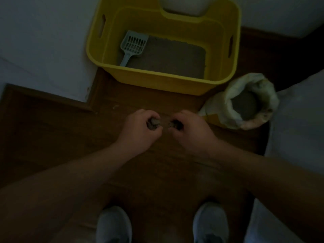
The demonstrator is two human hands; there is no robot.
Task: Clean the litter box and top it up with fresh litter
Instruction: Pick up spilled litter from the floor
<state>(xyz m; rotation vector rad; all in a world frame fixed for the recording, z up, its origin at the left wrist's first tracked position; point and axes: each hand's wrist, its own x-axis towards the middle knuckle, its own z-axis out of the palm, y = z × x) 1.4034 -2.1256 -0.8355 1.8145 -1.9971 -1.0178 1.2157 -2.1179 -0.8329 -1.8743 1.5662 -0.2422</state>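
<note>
**Hands low, bag and box beyond**

Nearest me, two shoes (114,225) stand on the wood floor (52,137). The left hand (140,130) and right hand (191,134) each curl round a grey lump (153,122), and it is too dim to tell what. Beyond on the right, the open bag (263,88) holds litter (244,106). Farthest, the yellow litter box (157,79) holds litter and a blue scoop (134,43).
</note>
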